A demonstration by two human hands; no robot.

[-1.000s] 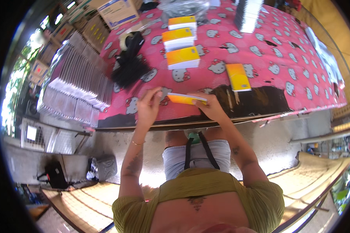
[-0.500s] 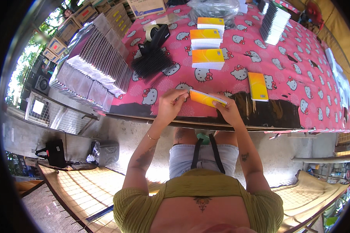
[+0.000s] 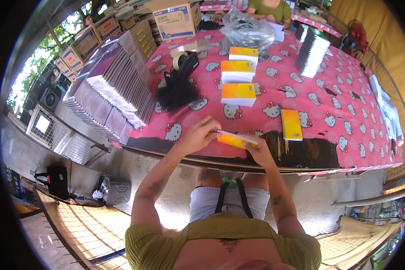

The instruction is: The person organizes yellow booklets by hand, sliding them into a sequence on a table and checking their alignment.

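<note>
A small yellow-orange spiral notebook (image 3: 231, 140) is held over the table's near edge, tilted, with its white page edge and bound side turned upward. My right hand (image 3: 258, 150) grips its right end, thumb on the cover. My left hand (image 3: 203, 132) is closed in a pinch at the left end of the bound edge; the exact spot under the fingertips is too small to make out. On the table right of my hands lies another yellow notebook (image 3: 292, 124). Beyond them stand stacks of yellow notebooks (image 3: 238, 93) in a row. A heap of black plastic binding coils (image 3: 177, 94) lies to the left.
Tall stacks of spiral-bound books (image 3: 121, 87) stand at the left. Behind the coils sits a black tape dispenser (image 3: 186, 64). A clear plastic bag (image 3: 247, 33), a cardboard box (image 3: 177, 20) and another notebook stack (image 3: 313, 54) are farther back. Another person (image 3: 270, 10) is at the far side.
The view has tilted up, so the table sits lower in it. The held notebook has rolled, showing more of its page edge. My left hand's pinch has come against its left end.
</note>
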